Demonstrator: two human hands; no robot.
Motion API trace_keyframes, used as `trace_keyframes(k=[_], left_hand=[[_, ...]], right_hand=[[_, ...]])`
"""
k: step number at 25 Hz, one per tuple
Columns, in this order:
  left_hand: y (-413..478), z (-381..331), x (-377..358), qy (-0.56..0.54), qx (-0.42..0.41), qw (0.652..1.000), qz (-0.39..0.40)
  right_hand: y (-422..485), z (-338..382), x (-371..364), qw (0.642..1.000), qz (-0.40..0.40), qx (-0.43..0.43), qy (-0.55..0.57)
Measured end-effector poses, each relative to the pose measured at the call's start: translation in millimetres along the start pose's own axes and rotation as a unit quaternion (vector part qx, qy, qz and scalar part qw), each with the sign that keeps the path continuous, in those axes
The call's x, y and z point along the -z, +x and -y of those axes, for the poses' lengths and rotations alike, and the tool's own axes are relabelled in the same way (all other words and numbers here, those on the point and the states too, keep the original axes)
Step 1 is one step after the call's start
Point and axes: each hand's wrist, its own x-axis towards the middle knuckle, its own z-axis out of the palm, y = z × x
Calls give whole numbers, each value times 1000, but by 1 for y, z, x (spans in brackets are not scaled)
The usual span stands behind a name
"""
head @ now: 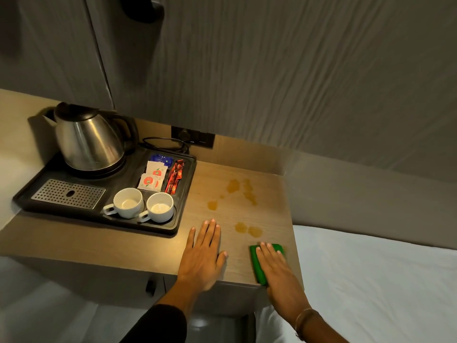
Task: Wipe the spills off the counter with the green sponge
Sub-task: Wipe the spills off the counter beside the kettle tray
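Note:
Several amber spills [233,185] dot the wooden counter [269,209], with two more patches [248,229] nearer the front. The green sponge [256,264] lies at the counter's front right corner. My right hand [274,264] rests flat on top of it, fingers stretched out and pressing down, just short of the nearest patches. My left hand [204,253] lies flat on the bare counter to the left of the spills, fingers spread, holding nothing.
A black tray [183,194] on the left carries a steel kettle [86,139], two white cups [128,203], and sachets [154,177]. A wall socket [193,138] with a cable is behind. A white bed [371,280] borders the counter's right edge.

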Motion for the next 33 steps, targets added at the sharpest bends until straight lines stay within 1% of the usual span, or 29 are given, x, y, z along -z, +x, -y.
trace_keyframes(k=[2,4,6,8,9,11,13,14,16,18,19,20,21,23,24,26,27,29,30,31,33], left_hand=[[-1,-1,2,0,-3,1000,-2],[-2,0,2,-6,0,1000,-7],[-2,-1,-1,-5,0,1000,-21],[-2,-1,-2,-6,1,1000,-18],[-2,-1,-3,-3,5,1000,-20],[-2,-1,-4,2,7,1000,-21],[-1,0,-4,-2,10,1000,-19],[-1,1,-6,-5,12,1000,-25],[-2,1,-8,-11,10,999,-29],[-2,1,-6,-9,7,1000,-25],[-2,1,-6,-6,9,999,-30],[-2,0,-6,-7,12,999,-34],[-2,1,-5,-11,13,999,-35],[-3,1,-5,-13,12,999,-35],[-3,1,-6,-12,13,999,-35],[-2,1,-7,-14,16,999,-35],[-2,0,-7,-16,14,999,-35],[-1,1,-5,-21,11,999,-33],[-1,1,-6,-23,13,999,-37],[-1,0,-7,-25,15,999,-44],[-2,1,-6,-26,14,998,-50]], right_hand=[[-16,-22,1,999,21,27,-5],[-21,-45,6,1000,21,18,13],[2,-53,17,998,-17,-26,55],[38,-36,28,993,-54,-41,94],[47,-22,28,994,-59,-21,95],[44,-13,21,995,-28,60,68],[24,-37,17,991,0,118,55],[19,-51,19,992,8,117,56],[41,-59,27,993,-17,88,81],[84,-31,36,992,-49,34,113],[98,-10,39,990,-51,25,128],[103,6,37,989,-44,49,135],[101,11,32,987,-25,100,125],[79,-14,24,976,20,197,87],[65,-37,24,972,34,217,77],[69,-64,32,973,40,211,81],[86,-61,37,977,23,189,90],[130,-27,44,986,-15,126,112],[144,-5,45,986,-16,106,125],[151,10,42,984,-10,121,127],[150,6,34,972,16,212,97]])
